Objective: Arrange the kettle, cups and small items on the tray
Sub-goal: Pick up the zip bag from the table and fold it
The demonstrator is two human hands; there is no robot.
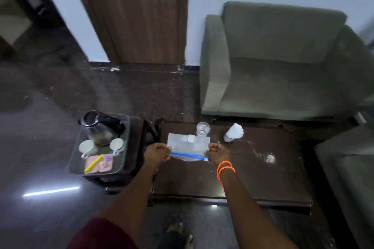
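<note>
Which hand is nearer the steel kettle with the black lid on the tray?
Left. The left hand grips the clear zip bag's left end, just right of the tray holding the steel kettle. The right hand grips the bag's other end, farther away.

Both hands (156, 152) (218, 152) pinch a zip bag (188, 144) over the table (263, 178)

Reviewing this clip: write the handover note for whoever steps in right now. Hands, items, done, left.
Left hand and right hand: each has a grip on one end of the clear zip bag over the dark table.
Done: kettle, two white cups and pink packets with a yellow stick sit on the tray.
Left: bag, glass, white bottle remain off the tray.
</note>
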